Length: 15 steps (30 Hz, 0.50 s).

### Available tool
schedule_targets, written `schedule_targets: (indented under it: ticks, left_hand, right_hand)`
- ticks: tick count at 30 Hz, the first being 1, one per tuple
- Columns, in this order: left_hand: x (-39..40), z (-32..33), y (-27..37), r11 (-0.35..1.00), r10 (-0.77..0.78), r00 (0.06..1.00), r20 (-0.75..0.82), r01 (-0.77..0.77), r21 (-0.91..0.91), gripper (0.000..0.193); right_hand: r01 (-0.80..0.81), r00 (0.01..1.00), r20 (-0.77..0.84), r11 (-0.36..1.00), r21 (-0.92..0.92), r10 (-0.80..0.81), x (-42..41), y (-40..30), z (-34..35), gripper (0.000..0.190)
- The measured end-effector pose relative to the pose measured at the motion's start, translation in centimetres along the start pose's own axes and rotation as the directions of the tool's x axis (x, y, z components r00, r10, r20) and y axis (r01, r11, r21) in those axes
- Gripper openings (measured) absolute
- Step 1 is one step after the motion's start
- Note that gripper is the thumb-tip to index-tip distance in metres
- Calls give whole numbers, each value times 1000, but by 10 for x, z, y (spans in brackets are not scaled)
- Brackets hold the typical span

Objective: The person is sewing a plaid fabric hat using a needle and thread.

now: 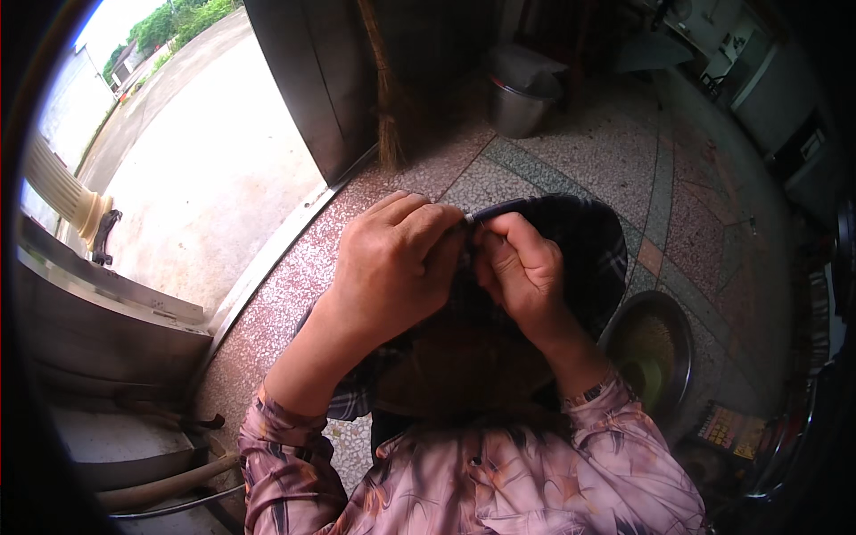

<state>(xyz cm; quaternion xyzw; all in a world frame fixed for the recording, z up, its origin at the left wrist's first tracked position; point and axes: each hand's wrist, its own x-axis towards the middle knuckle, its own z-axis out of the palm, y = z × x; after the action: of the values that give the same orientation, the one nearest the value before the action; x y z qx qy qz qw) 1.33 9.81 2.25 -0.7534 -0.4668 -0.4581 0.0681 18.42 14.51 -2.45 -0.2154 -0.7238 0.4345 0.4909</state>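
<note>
A dark plaid cloth [595,234], perhaps a garment, lies across my lap and hangs down on both sides. My left hand [398,257] pinches its raised edge, back of the hand up, and its fingertips are partly hidden. Close beside it, my right hand [525,264] is curled with thumb and forefinger on the same edge, where the fabric forms a narrow dark roll [505,208]. A small pale spot shows on the edge between the two hands; what it is I cannot tell. Both forearms come from patterned pink sleeves [615,428].
A straw broom [388,137] leans by the dark door panel [304,73]. Beyond my hands stands a metal bucket [521,110]. To my right are a round metal basin [659,348] and a printed package [729,430]. A wooden handle [167,481] lies at lower left, near the bright doorway's threshold [267,267].
</note>
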Motion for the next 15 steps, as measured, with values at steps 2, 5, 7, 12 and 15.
schedule_targets:
  ticks: [2,5,7,12,15]
  left_hand:
    - [0,0,-2,1000,1,1000,5,-1,18,12]
    - [2,1,-6,1000,-21,999,31,20,16,10]
    - [2,2,-7,999,-33,999,35,32,35,10]
    - [6,3,-7,998,-63,997,47,61,31,10]
    - [8,4,-5,997,-67,997,42,65,41,10]
  right_hand:
    - [-118,991,65,993,-22,119,2,-1,-2,13]
    - [-197,975,114,979,52,190,4,-3,-8,14]
    - [-191,975,118,981,24,187,2,-4,-10,14]
    - [-221,969,128,972,83,209,-4,-8,-19,15]
    - [-263,960,125,959,107,249,-3,-8,-25,15]
